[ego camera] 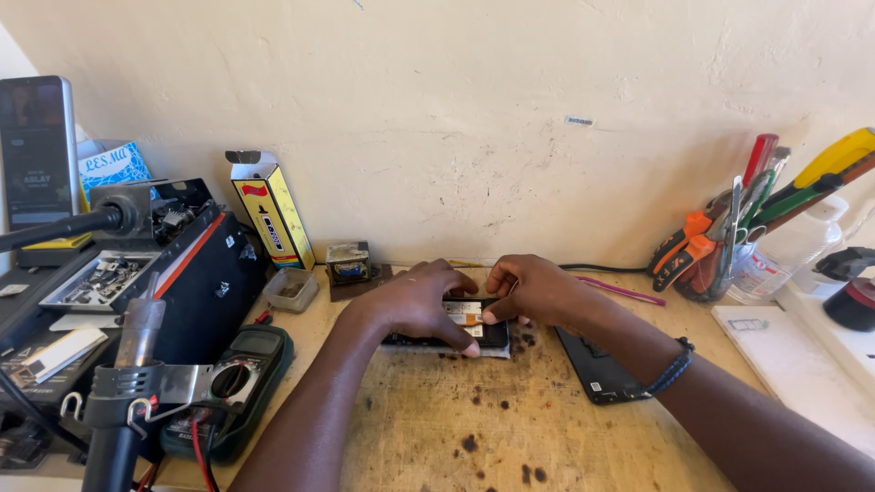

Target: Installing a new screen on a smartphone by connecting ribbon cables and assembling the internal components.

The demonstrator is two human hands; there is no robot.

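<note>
2 hands: left hand, right hand pinching opened phone | cup: tools, perhaps pliers

bare arms, no sleeves, dk blue braided bracelet on rt wrist

opened dark phone flat on workbench

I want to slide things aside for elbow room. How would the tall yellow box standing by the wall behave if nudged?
The yellow box stands tall and narrow on a small base, already leaning a little, so it would probably tip rather than slide. It looks like thin cardboard with its top flap open, so likely light and easily dented. The small tray at its foot might get knocked.
</note>
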